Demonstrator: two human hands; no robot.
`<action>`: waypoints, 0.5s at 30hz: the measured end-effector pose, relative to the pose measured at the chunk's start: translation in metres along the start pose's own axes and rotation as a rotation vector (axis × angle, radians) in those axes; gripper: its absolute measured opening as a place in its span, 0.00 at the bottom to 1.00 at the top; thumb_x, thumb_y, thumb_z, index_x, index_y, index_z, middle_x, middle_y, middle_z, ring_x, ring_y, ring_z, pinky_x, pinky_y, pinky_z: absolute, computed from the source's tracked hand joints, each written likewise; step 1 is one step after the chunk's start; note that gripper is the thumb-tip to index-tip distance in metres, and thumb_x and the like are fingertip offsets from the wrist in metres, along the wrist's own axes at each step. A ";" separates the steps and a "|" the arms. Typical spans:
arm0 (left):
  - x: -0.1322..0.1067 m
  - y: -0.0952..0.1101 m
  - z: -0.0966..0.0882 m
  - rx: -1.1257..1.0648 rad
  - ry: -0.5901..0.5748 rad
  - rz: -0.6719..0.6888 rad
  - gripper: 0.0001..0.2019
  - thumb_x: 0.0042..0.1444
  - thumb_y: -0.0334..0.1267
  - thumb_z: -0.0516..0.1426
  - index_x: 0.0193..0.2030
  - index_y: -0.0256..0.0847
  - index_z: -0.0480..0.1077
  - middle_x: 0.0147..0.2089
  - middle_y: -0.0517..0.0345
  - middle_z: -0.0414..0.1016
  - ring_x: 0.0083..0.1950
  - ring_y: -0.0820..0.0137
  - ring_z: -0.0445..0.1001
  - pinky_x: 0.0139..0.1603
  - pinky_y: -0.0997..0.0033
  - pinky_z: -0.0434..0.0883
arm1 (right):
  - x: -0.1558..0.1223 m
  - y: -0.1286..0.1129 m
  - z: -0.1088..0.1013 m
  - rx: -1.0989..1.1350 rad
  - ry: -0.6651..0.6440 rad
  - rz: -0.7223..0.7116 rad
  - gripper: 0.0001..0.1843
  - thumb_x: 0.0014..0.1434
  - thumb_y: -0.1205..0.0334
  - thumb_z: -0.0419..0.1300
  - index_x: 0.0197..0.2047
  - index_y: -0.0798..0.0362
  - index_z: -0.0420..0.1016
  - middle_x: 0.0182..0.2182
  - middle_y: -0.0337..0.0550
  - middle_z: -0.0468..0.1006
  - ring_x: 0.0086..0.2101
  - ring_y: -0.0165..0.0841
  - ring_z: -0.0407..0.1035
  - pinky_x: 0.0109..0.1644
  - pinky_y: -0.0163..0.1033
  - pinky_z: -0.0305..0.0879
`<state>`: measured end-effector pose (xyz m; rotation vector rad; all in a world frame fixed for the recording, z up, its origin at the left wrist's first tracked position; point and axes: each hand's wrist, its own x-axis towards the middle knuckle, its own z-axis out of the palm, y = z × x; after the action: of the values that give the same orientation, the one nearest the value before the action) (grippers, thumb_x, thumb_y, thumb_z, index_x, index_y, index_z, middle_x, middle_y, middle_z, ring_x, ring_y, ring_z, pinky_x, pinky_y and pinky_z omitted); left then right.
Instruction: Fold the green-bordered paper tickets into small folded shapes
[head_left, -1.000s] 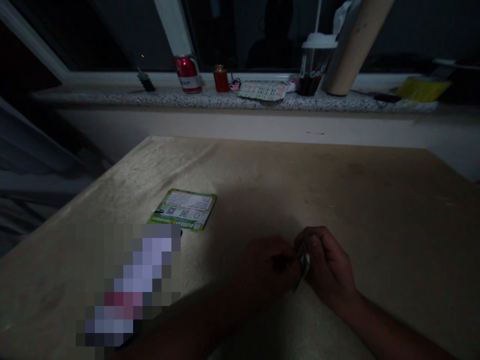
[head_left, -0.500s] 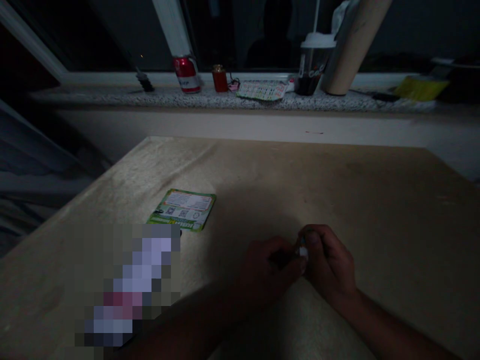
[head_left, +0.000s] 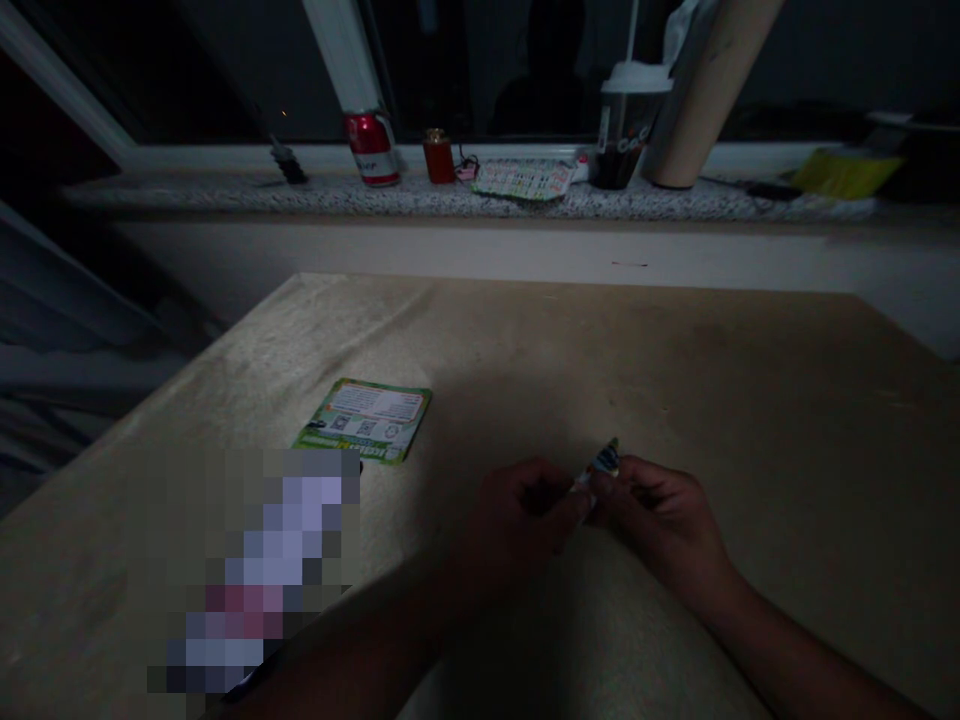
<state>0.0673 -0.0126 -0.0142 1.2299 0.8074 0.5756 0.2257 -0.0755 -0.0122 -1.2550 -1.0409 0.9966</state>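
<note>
Hands [head_left: 517, 520] [head_left: 675, 520] nearly closed, both pinching small patterned piece [head_left: 606, 459]

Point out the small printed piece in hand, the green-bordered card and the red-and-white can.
Small printed piece [head_left: 604, 463]: head view, patterned upper end.
Green-bordered card [head_left: 367, 420]: head view, middle of printed face.
Red-and-white can [head_left: 373, 148]: head view, middle of its side.

Can't really read the small patterned piece [head_left: 606, 460], partly covered by left grip [head_left: 517, 520] and right grip [head_left: 671, 520]. Can't ID the pixelated object [head_left: 281, 560] either tbh.
</note>
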 end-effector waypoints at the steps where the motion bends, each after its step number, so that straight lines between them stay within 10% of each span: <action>1: 0.001 0.001 -0.001 0.003 0.003 -0.011 0.15 0.52 0.47 0.65 0.31 0.34 0.72 0.27 0.56 0.76 0.24 0.77 0.66 0.24 0.76 0.62 | 0.000 0.001 0.000 0.010 -0.005 0.003 0.14 0.57 0.54 0.70 0.26 0.54 0.81 0.21 0.41 0.80 0.22 0.29 0.72 0.26 0.32 0.69; 9: 0.007 0.003 -0.016 -0.080 -0.030 0.023 0.16 0.49 0.43 0.69 0.37 0.36 0.72 0.26 0.61 0.76 0.23 0.77 0.68 0.23 0.78 0.64 | 0.002 0.007 -0.003 0.044 -0.069 -0.038 0.08 0.63 0.56 0.65 0.37 0.52 0.81 0.25 0.40 0.81 0.26 0.31 0.76 0.31 0.35 0.75; 12: 0.010 0.004 -0.025 -0.183 -0.057 -0.015 0.22 0.46 0.42 0.71 0.43 0.38 0.70 0.24 0.66 0.72 0.21 0.77 0.67 0.21 0.79 0.62 | 0.003 0.007 -0.012 -0.141 0.010 -0.266 0.24 0.60 0.62 0.68 0.59 0.45 0.72 0.44 0.46 0.81 0.39 0.35 0.79 0.45 0.43 0.78; 15: 0.011 0.007 -0.031 -0.296 -0.151 -0.102 0.23 0.44 0.40 0.72 0.44 0.39 0.69 0.25 0.66 0.72 0.21 0.78 0.68 0.21 0.80 0.61 | 0.006 0.004 -0.022 -0.523 -0.061 -0.507 0.23 0.55 0.66 0.71 0.55 0.46 0.77 0.60 0.53 0.71 0.55 0.45 0.70 0.55 0.52 0.72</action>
<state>0.0494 0.0161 -0.0140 0.9430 0.6292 0.4927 0.2484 -0.0751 -0.0167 -1.2736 -1.6350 0.3804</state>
